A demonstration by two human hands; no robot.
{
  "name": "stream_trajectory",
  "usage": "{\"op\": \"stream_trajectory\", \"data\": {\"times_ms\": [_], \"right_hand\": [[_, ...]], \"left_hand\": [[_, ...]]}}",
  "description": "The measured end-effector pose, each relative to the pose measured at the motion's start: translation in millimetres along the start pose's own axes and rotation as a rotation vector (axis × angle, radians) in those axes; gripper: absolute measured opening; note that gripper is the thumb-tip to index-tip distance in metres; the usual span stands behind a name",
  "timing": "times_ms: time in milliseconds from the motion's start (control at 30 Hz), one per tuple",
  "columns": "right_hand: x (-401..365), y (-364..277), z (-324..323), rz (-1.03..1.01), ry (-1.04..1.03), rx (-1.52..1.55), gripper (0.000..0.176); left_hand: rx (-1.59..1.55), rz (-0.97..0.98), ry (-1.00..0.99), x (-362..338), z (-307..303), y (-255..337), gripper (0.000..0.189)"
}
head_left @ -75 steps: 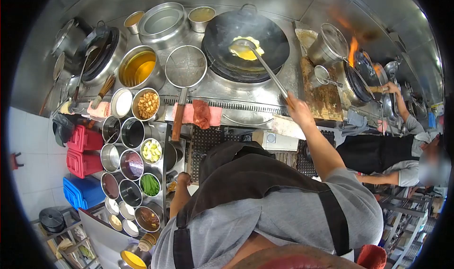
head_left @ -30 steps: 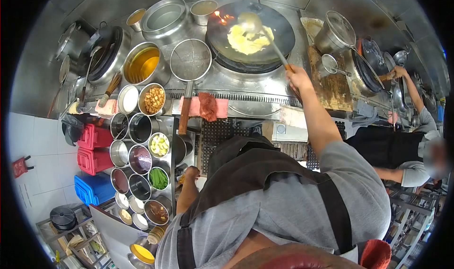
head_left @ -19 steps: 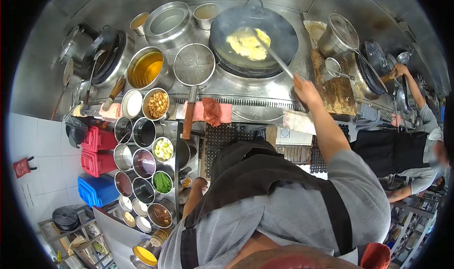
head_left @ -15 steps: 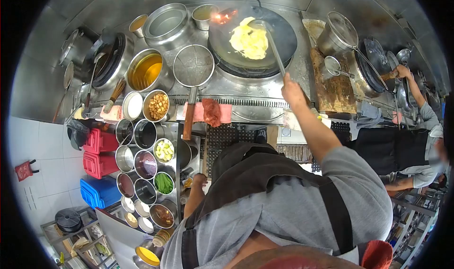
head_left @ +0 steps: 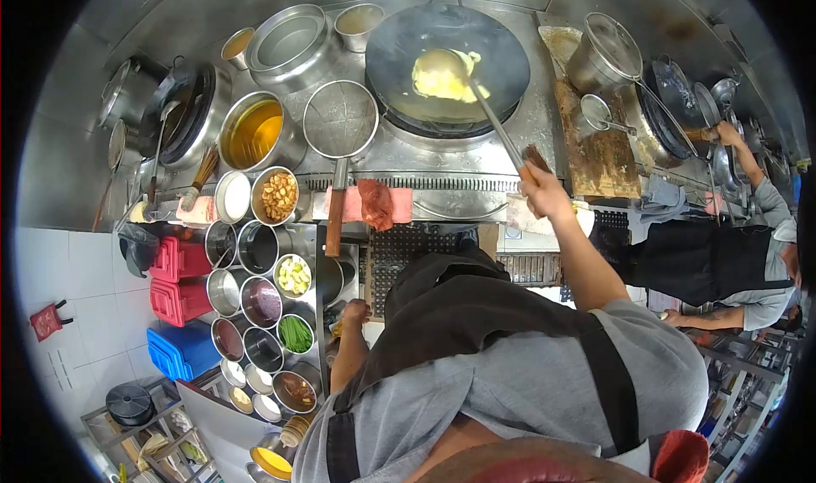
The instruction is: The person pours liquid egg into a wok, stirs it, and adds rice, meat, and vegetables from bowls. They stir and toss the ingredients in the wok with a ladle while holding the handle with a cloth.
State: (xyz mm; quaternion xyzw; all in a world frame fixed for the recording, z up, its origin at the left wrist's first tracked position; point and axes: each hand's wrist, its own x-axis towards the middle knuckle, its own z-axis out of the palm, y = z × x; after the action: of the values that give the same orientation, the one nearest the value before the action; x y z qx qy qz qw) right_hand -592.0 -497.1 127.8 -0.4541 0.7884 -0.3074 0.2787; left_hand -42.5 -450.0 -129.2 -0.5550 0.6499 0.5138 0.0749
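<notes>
My right hand (head_left: 546, 192) is closed around the wooden grip of a long metal ladle (head_left: 497, 129). The ladle's round bowl rests on yellow scrambled egg (head_left: 432, 82) in a large dark wok (head_left: 501, 54) on the burner. Low beside the side counter is my left hand (head_left: 356, 311), its fingers curled in and nothing visible in them. A mesh strainer (head_left: 342, 119) with a wooden handle lies left of the wok. A red cloth (head_left: 375, 204) sits at the stove's front edge, left of my right hand.
A pot of oil (head_left: 259, 135) and a bowl of brown chunks (head_left: 280, 196) stand to the left. Below are several metal tins, one with green vegetables (head_left: 295, 333). A wooden board (head_left: 586, 152) lies right of the wok. At far right, a co-worker (head_left: 705, 262) reaches toward another wok.
My right hand has moved right and slightly down with the ladle. Its bowl now lies over the egg's left side, and the egg is bunched smaller. The flame beside the wok is gone.
</notes>
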Motion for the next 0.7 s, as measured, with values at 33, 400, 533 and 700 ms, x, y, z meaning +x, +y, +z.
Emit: {"op": "stream_trajectory", "data": {"times_ms": [33, 400, 533, 700], "right_hand": [[-2.1, -7.2, -11.2, 0.267, -0.202, 0.301, 0.057], [1.2, -7.2, -1.4, 0.224, -0.181, 0.394, 0.056], [65.2, 0.5, -8.9, 0.203, -0.221, 0.409, 0.051], [34.5, 34.1, 28.5, -0.181, 0.077, -0.326, 0.058]], "left_hand": [[0.136, 0.018, -0.075, 9.8, 13.6, -25.8, 0.02], [-0.173, -0.097, 0.036, 17.8, 24.9, -18.7, 0.015], [-0.727, -0.541, -0.001, 58.7, 50.1, -56.7, 0.017], [-0.431, -0.342, 0.018, 39.8, 30.5, 0.1, 0.022]]}}
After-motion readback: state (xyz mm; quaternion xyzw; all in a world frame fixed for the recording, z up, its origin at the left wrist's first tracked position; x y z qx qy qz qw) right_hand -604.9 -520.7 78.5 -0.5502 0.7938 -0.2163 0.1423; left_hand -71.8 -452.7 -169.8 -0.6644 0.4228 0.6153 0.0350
